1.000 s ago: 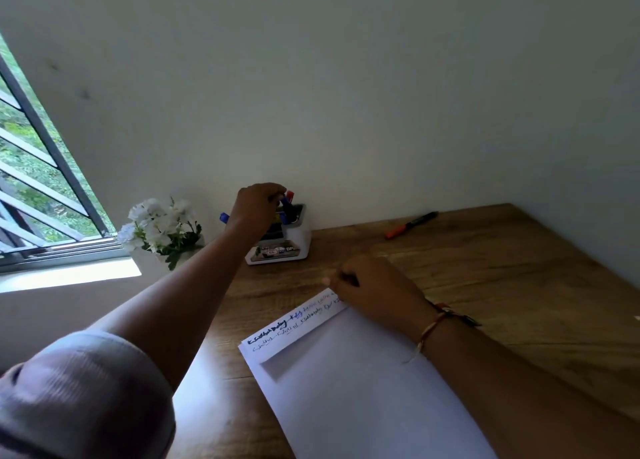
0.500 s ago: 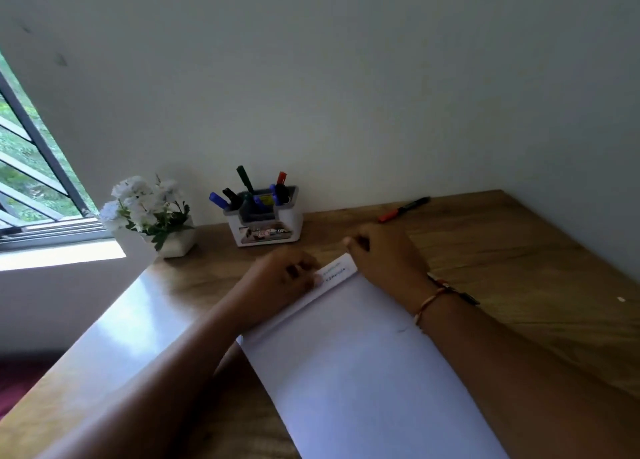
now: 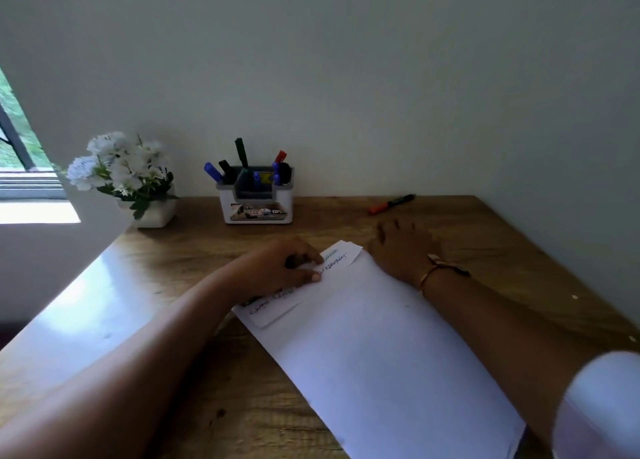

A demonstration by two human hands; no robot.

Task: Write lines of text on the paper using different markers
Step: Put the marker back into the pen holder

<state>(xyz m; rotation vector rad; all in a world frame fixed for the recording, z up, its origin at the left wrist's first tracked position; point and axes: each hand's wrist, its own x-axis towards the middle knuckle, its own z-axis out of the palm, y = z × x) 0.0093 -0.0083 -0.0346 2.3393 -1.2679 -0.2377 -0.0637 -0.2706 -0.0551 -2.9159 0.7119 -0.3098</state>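
Observation:
A white paper lies slanted on the wooden desk, its top strip folded over and showing handwritten lines in blue and black. My left hand pinches that folded strip between thumb and forefinger. At the paper's top right corner my right hand lies flat with its fingers stretched out on the desk, holding nothing. A white marker holder with several blue, black, green and red markers stands by the wall. A red-and-black marker lies loose on the desk beyond my right hand.
A white pot of white flowers stands at the desk's back left, next to a window. Walls close the desk at the back and the right. The desk's left edge runs diagonally toward me.
My left hand left the marker holder and came down onto the paper's folded strip. My right hand slid off the strip to the right, and its fingers straightened on the desk.

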